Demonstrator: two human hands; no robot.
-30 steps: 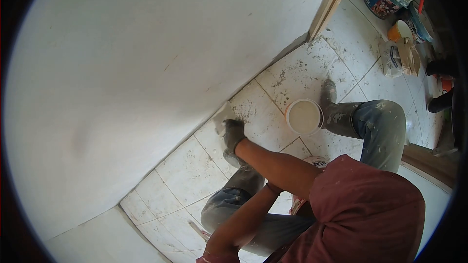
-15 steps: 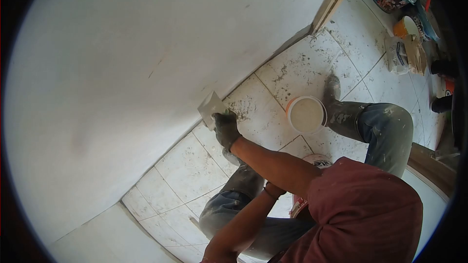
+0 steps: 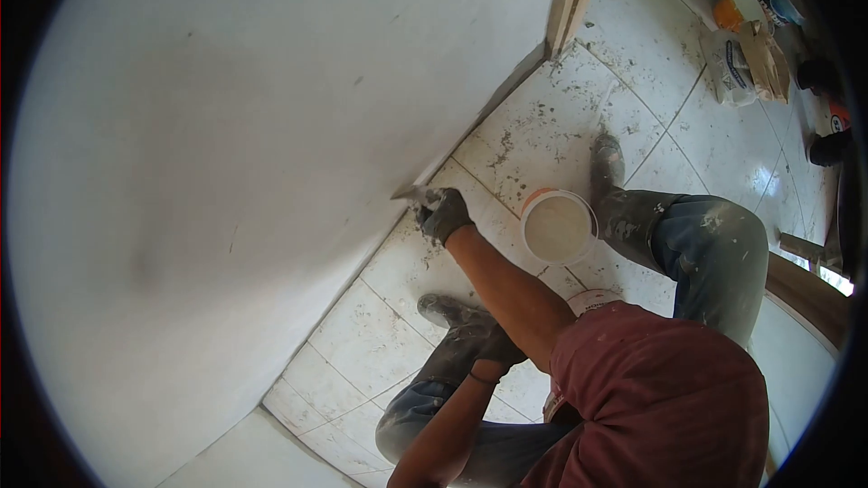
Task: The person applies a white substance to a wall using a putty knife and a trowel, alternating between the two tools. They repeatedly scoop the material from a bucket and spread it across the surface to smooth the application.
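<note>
My right hand [image 3: 446,216], in a dark, smeared glove, is closed around a wide putty knife [image 3: 411,192]. The blade meets the white wall [image 3: 226,145] just above the floor line and is seen nearly edge-on. My left hand [image 3: 500,346], also gloved, lies by my left boot and shin below the right forearm; its fingers are hidden. Between my legs stands a white bucket with an orange side [image 3: 558,229], holding a pale, smooth filler-like paste. Another white bucket [image 3: 592,300] shows partly under my body.
Crumbs and splashes cover the white floor tiles [image 3: 533,140] along the wall. A wooden door frame [image 3: 574,0] ends the wall. At upper right are a yellow tub [image 3: 740,7], a plastic bag [image 3: 729,68], a brown paper bag [image 3: 765,61] and dark tubs.
My right hand has turned the putty knife from broad-side to nearly edge-on, slightly up the wall line toward the door frame. My left hand has come further into view. The camera view has shifted.
</note>
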